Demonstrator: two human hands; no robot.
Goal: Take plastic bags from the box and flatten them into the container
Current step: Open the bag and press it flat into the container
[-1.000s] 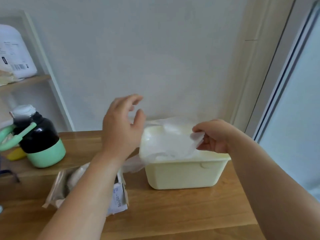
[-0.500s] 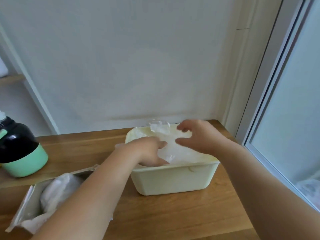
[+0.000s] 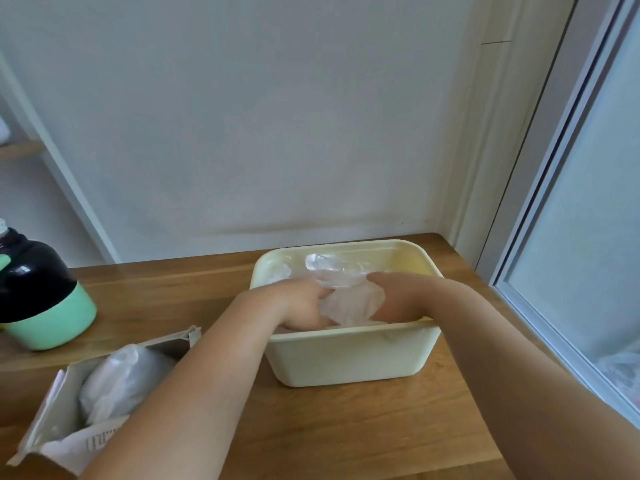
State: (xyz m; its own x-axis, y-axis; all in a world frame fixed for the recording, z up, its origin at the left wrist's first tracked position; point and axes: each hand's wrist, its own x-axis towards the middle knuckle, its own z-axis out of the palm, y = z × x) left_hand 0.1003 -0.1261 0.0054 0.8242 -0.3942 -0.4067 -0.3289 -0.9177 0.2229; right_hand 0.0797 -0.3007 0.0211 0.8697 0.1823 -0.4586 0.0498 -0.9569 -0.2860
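Note:
A pale yellow container point(image 3: 346, 358) stands on the wooden table point(image 3: 166, 296). A crumpled clear plastic bag point(image 3: 353, 306) lies inside it. My left hand point(image 3: 301, 303) and my right hand point(image 3: 398, 299) are both down in the container, pressing on the bag from either side. The front wall hides their fingertips. The open cardboard box point(image 3: 45, 420) lies at the lower left, with more clear bags point(image 3: 117, 382) bunched inside; my left forearm crosses its right end.
A black and green bottle point(image 3: 38, 299) stands at the left edge of the table. The white wall runs close behind the container. A window frame point(image 3: 554, 237) borders the table on the right.
My right hand let go of the bag's edge above the rim. Both hands went down into the container and pushed the bag in. The view tilted down and to the right.

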